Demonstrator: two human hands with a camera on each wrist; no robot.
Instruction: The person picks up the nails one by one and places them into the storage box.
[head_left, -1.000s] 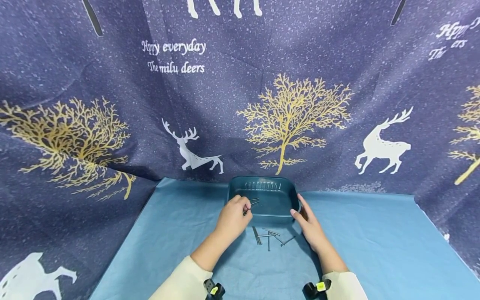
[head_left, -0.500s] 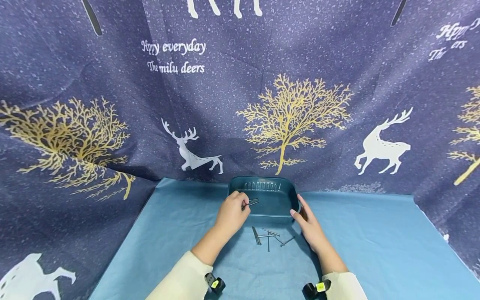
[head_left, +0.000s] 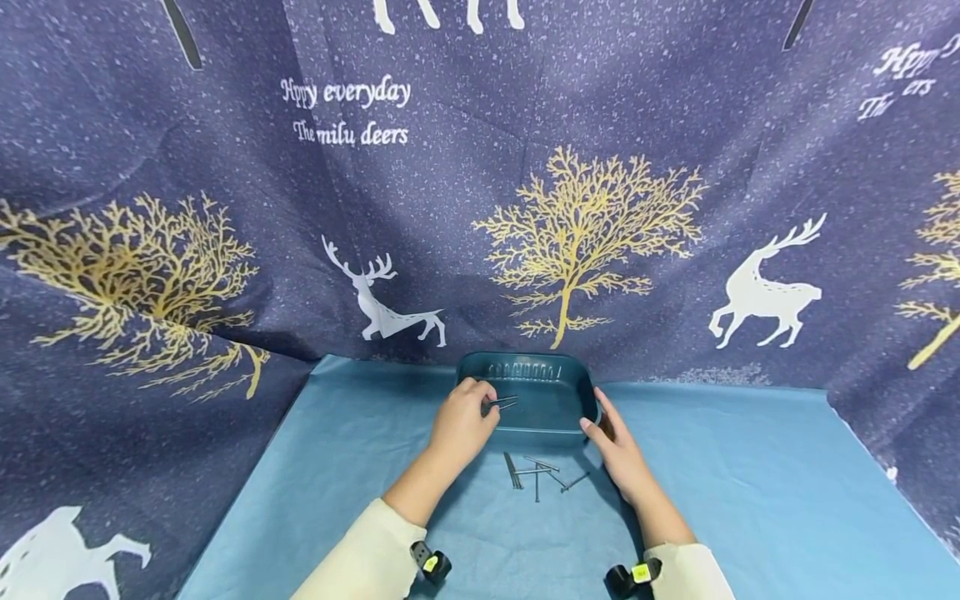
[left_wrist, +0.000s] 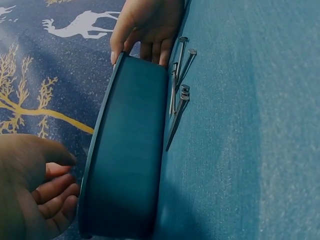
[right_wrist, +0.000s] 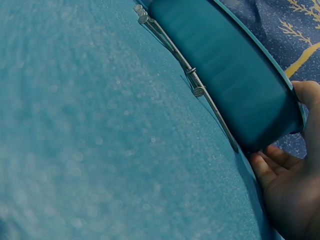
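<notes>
Gripping the tray (head_left: 551, 415), the right hand (head_left: 622, 451) could tip it by lifting; whether the left hand (head_left: 461, 425) holds nails (head_left: 506, 400) is unclear.

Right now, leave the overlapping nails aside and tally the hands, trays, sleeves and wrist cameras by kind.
Hands: 2, left hand and right hand
Tray: 1
Sleeves: 2, left sleeve and right sleeve
Wrist cameras: 2, left camera and right camera
Total: 7
</notes>
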